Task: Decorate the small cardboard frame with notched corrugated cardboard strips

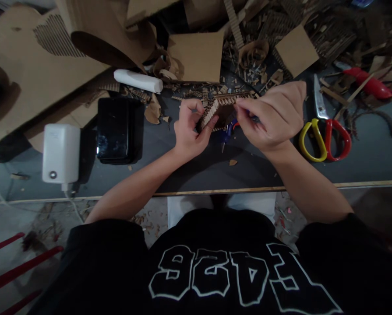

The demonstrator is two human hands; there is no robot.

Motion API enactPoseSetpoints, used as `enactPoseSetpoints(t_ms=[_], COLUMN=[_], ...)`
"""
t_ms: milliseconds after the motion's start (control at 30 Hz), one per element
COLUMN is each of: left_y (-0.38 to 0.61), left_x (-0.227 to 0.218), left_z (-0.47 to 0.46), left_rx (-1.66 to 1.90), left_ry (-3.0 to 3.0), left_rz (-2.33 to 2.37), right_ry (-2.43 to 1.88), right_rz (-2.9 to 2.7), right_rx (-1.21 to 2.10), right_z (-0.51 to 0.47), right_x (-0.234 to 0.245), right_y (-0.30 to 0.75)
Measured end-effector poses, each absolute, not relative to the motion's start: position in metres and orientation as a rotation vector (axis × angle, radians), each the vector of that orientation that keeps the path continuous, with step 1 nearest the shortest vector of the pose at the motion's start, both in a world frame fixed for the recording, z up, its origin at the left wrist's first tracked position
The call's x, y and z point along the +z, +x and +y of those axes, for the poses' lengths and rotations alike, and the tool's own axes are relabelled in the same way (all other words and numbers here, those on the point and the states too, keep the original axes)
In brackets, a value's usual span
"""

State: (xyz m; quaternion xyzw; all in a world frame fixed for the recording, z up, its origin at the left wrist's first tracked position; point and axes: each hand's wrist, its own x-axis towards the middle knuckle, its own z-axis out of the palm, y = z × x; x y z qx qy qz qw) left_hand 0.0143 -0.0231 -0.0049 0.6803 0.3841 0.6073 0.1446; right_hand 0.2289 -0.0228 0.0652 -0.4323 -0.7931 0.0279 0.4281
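My left hand point(192, 129) is closed around the left side of a small corrugated cardboard piece point(225, 114), thumb on its near face. The piece is held tilted above the table, and its fluted edges show. My right hand point(273, 116) is closed, with thumb and forefinger pinched at the piece's upper right edge; its other fingers are curled in. Below the piece and partly hidden by it and my right hand lies a blue tool point(227, 132) with a pointed metal tip. I cannot make out its kind.
Scissors point(327, 140) with yellow and red handles lie at right, near a red-handled tool point(369, 82). A black box-like object point(114, 129), a white charger point(61, 153) with a cable and a white roll point(138, 81) are at left. Cardboard sheets point(196, 57) and scraps fill the back.
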Motion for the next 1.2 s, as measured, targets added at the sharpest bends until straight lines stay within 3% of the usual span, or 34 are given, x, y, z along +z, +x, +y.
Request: enactPoseSetpoints(t_ms=[300,633,933,1200], left_y=[0.01,0.014,0.003,-0.005], left_x=[-0.011,-0.003,-0.007,-0.02], left_z=[-0.021,-0.025,-0.006,0.0], left_rx=[1.729,1.82,1.655,1.368], left_ry=[2.011,2.029,1.882,1.795], left_rz=[1.063,1.07,1.002,0.936], right_ry=[-1.042,-1.097,-1.07,-1.107], right_rz=[-1.96,-2.0,-1.709,-1.925], right_rx=[0.161,0.035,-0.059,0.227], right_z=[-0.021,-0.028,-0.017,-0.011], right_x=[0.062,0.071,0.067,0.066], right_y=[0.23,0.227,0.225,0.227])
